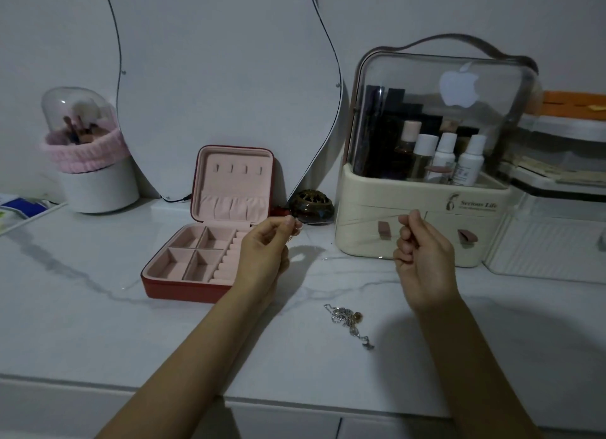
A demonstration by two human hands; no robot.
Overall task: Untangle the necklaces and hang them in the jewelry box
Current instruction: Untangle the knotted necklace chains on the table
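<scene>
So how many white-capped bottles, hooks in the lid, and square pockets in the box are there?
White-capped bottles in the clear case: 3
Hooks in the jewelry box lid: 4
Square pockets in the box tray: 4
Total: 11

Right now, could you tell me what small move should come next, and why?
Probably carry the thin chain, stretched between the left hand and right hand, to the empty hooks in the jewelry box lid; it looks free of the tangled pile.
</scene>
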